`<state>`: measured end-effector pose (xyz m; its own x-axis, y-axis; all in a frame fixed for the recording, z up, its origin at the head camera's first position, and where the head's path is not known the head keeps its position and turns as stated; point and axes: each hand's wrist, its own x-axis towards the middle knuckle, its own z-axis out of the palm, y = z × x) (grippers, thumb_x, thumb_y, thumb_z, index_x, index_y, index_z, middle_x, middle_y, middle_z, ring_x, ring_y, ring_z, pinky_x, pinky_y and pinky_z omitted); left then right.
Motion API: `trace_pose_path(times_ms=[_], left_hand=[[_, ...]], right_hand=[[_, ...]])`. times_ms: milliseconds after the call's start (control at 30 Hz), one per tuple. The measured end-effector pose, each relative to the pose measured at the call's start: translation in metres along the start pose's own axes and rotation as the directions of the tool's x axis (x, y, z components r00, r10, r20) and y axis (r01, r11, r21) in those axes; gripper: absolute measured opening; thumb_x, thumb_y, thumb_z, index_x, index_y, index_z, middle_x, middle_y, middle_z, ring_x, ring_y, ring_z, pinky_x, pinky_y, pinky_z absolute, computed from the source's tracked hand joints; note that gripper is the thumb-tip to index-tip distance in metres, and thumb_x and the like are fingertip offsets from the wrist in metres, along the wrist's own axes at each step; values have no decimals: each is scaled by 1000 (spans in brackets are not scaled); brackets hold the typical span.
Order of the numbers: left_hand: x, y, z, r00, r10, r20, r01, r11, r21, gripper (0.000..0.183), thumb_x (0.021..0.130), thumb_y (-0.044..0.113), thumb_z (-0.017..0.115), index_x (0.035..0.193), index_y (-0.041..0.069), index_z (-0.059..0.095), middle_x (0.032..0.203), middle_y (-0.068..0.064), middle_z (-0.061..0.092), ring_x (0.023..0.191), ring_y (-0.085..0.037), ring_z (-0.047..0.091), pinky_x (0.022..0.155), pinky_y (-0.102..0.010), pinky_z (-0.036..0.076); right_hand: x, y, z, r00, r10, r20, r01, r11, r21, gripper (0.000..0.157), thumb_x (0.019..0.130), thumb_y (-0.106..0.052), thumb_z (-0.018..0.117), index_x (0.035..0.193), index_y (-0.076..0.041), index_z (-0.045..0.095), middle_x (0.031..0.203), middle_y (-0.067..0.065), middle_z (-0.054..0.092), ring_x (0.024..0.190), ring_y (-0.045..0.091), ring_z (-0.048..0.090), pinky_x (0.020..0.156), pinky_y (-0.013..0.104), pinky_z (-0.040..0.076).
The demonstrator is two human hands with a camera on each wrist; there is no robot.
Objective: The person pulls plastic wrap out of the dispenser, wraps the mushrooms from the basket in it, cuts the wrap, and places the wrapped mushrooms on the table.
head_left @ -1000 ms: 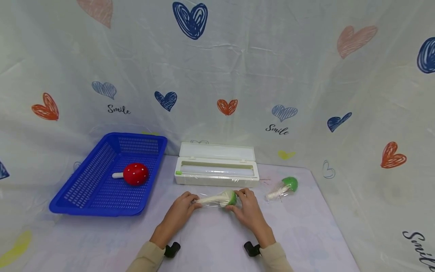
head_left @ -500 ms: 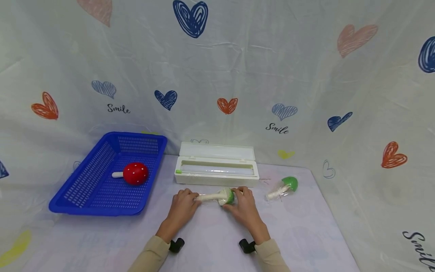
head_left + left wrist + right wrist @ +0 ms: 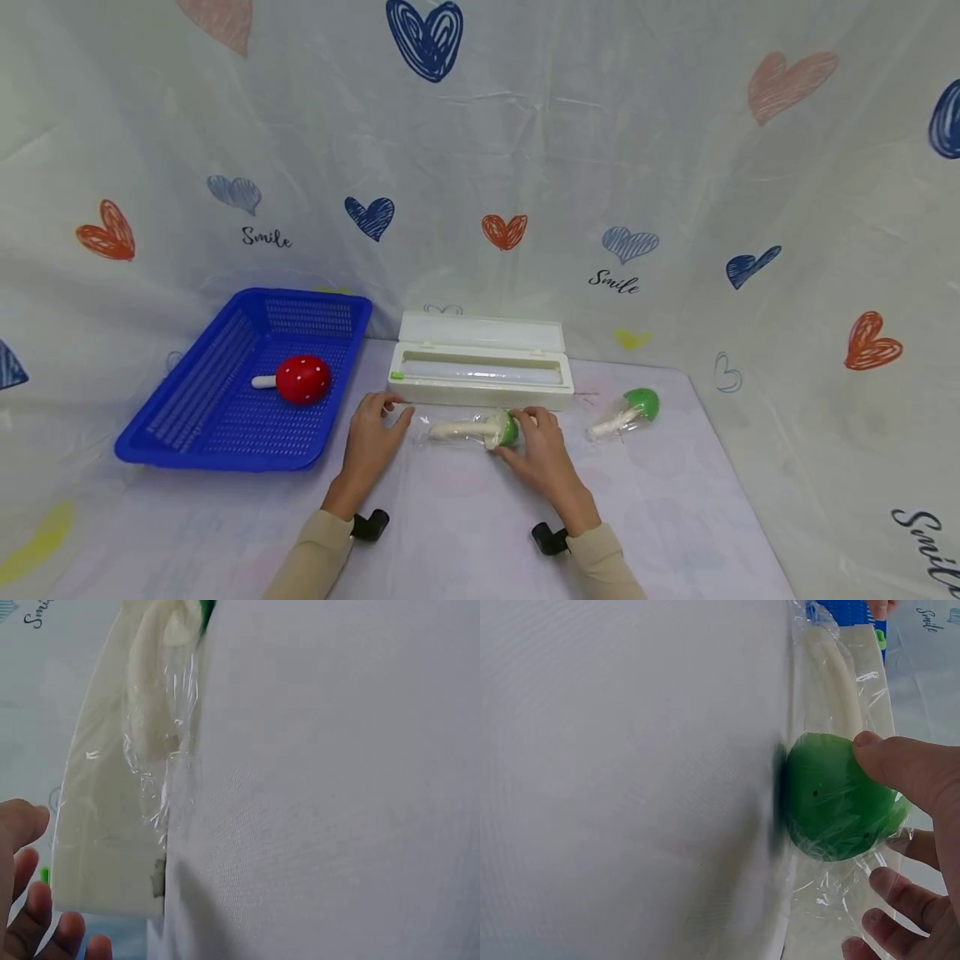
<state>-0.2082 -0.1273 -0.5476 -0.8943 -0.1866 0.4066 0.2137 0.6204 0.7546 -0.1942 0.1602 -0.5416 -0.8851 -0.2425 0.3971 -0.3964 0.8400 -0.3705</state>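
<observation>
A toy mushroom with a green cap and pale stem lies in front of the white dispenser box, loosely wrapped in clear film. My right hand holds it by the cap, thumb on one side and fingers on the other. Off the stem end, my left hand is apart from the mushroom, its fingers loosely bent around nothing. Crumpled film trails past the stem in the left wrist view. A second green-capped mushroom, also in film, rests to the right of my right hand.
Behind the hands stands a white film dispenser with its lid raised and a roll inside. The blue basket at the left contains a red, white-dotted toy mushroom. A heart-printed sheet hangs behind the table.
My left hand has let go of the film at the stem end and moved left. My right hand stays at the green cap. The mushroom has shifted slightly left.
</observation>
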Motion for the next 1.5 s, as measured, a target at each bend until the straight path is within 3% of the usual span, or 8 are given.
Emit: trace_pose_path(times_ms=[167, 400, 667, 900, 1033, 1167, 1267, 1500], left_hand=[[15, -4, 5, 997, -77, -13, 75, 992, -97, 64, 86, 22, 85, 137, 0, 52, 130, -22, 53, 109, -36, 53, 93, -48, 46], [41, -17, 13, 989, -101, 110, 122, 971, -207, 88, 87, 29, 85, 155, 4, 35, 151, -27, 39, 132, -42, 42, 111, -58, 36], [52, -33, 16, 971, -93, 219, 161, 935, -315, 80, 90, 18, 82, 156, 9, 38, 156, -23, 44, 143, -37, 44, 117, -55, 37], [56, -40, 17, 965, -74, 252, 157, 933, -325, 73, 91, 16, 79, 154, 13, 42, 150, -22, 52, 127, -31, 55, 105, -44, 46], [60, -45, 20, 964, -26, 266, 113, 942, -317, 63, 92, 17, 78, 148, 10, 48, 143, -22, 53, 109, -28, 54, 90, -31, 45], [64, -51, 20, 956, 26, 293, 80, 935, -345, 55, 94, 15, 76, 142, 6, 50, 143, -22, 47, 107, -25, 51, 84, -23, 43], [67, -54, 18, 948, 53, 313, 69, 928, -366, 52, 94, 13, 76, 139, 4, 51, 143, -24, 46, 104, -24, 52, 79, -21, 45], [73, -55, 10, 935, 58, 349, 55, 950, -307, 52, 93, 14, 77, 138, 5, 54, 144, -22, 45, 107, -24, 41, 80, -26, 37]], right_hand=[[2, 1, -5, 999, -35, -13, 35, 999, -12, 59, 79, -30, 90, 125, -2, 67, 124, 20, 60, 118, 41, 54, 96, 55, 48], [14, -3, -15, 995, -94, -25, 94, 995, 9, 56, 82, -30, 87, 126, -2, 67, 127, 21, 61, 120, 43, 54, 99, 56, 47], [39, -18, -23, 988, -151, 39, 149, 987, 54, 52, 89, -31, 81, 130, -4, 66, 131, 20, 60, 126, 41, 52, 104, 57, 47], [74, -50, -21, 973, -197, 118, 174, 968, 181, 50, 94, -31, 77, 133, -2, 64, 133, 18, 61, 129, 38, 53, 107, 53, 47], [95, -64, -11, 959, -228, 170, 171, 940, 296, 48, 98, -28, 72, 136, 0, 61, 135, 16, 62, 129, 34, 57, 106, 49, 49], [113, -75, 5, 946, -260, 196, 171, 909, 379, 45, 100, -23, 70, 135, 3, 62, 130, 19, 66, 121, 34, 63, 101, 47, 53], [125, -82, 18, 944, -264, 200, 169, 904, 394, 39, 99, -20, 70, 130, 3, 65, 125, 19, 69, 112, 33, 67, 96, 44, 56], [145, -95, 45, 945, -230, 233, 130, 917, 378, 28, 99, -16, 69, 121, 1, 72, 120, 14, 73, 106, 27, 70, 90, 30, 57]])
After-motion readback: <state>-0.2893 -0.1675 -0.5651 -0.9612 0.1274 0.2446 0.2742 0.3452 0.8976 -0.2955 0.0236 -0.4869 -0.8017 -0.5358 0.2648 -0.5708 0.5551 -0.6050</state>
